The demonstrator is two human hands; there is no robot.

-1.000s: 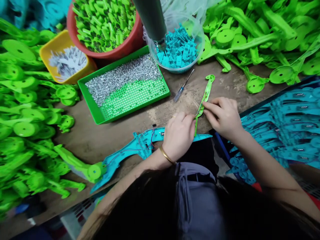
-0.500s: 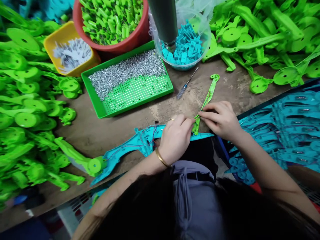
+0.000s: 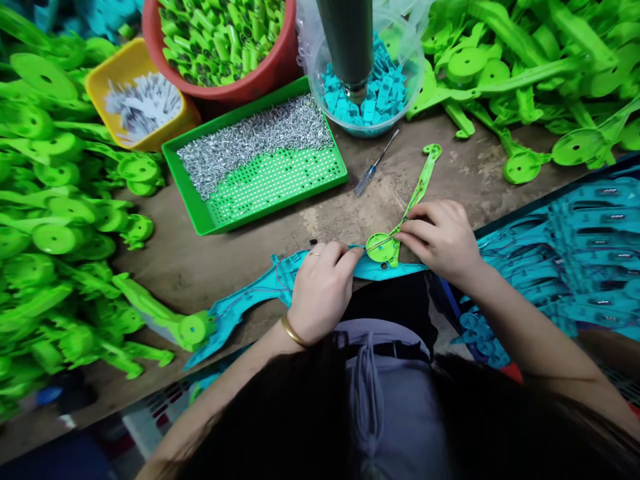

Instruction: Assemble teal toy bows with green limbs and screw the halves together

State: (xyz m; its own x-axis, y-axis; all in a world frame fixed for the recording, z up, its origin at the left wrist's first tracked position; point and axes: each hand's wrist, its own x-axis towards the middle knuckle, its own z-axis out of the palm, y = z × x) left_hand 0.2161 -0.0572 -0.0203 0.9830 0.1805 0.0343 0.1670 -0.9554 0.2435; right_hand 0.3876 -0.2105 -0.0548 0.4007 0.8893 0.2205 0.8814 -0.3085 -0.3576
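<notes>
A green plastic part [image 3: 381, 249], with a round dish and a long narrow arm, lies over the right end of a long curved blue plastic part [image 3: 250, 288]. My left hand [image 3: 323, 287] is closed over the blue part, its thumb and forefinger pinching a thin wire [image 3: 379, 244] at the left of the dish. The wire runs taut across the dish towards my right hand [image 3: 440, 240]. Those right fingers are pinched together at the narrow middle of the green part; their exact hold is partly hidden. Dark thin wires run along the blue part.
A green tray [image 3: 270, 190] of small screws stands ahead, with a screwdriver [image 3: 376, 163] to its right. Behind are a red tub [image 3: 235, 87], a yellow box [image 3: 145, 137] and a clear bowl [image 3: 373, 130]. A dark cylindrical tool [image 3: 345, 40] hangs over the bowl. Green parts [image 3: 55, 220] pile up left.
My left hand has moved left, away from my right hand, uncovering the green dish and drawing the wire across it. My right hand stays nearly in place.
</notes>
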